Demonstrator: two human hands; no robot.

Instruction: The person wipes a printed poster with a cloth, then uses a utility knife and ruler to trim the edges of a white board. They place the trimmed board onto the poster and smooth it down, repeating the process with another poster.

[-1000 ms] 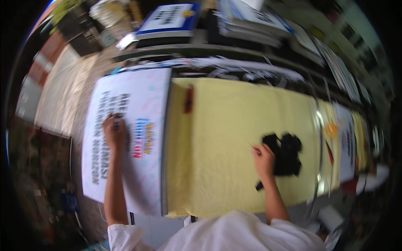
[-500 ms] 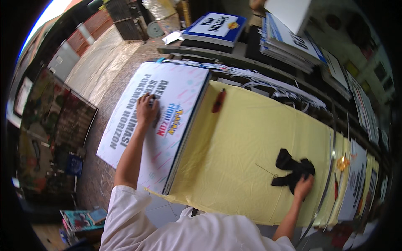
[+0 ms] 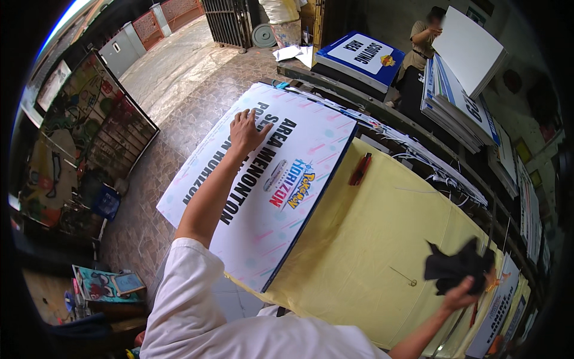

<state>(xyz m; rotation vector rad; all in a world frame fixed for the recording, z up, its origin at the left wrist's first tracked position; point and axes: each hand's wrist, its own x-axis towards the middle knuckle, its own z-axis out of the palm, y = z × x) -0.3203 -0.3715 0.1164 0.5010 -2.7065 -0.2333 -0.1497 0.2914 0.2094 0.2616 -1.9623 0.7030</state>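
The black cloth [image 3: 454,263] is in our right hand [image 3: 459,295], over the right part of the yellow sheet [image 3: 353,251]; our thumb and fingers are closed on its near edge, and the rest bunches beyond them. It is blurred, so we cannot tell whether it touches the sheet below. Our left hand [image 3: 246,133] lies palm down on the white printed board [image 3: 263,164], fingers spread and gripping nothing. That board rests over the left part of the sheet, with dark lettering and a colourful logo on its face. Just beside its right edge we see a red and black tool [image 3: 360,169] on the sheet, and a thin wire [image 3: 404,277] with a small loop lies near the cloth, to its left. Along the far edge run tangled white strips [image 3: 442,176]. Beyond them we have a blue-bordered stack of boards [image 3: 359,60] and, farther right, a plain white panel [image 3: 469,51] tilted on other boards. Behind that stack and panel another person [image 3: 423,42] stands. At our far left is a dark barred gate [image 3: 89,131], at an angle on the tiled floor [image 3: 197,107]
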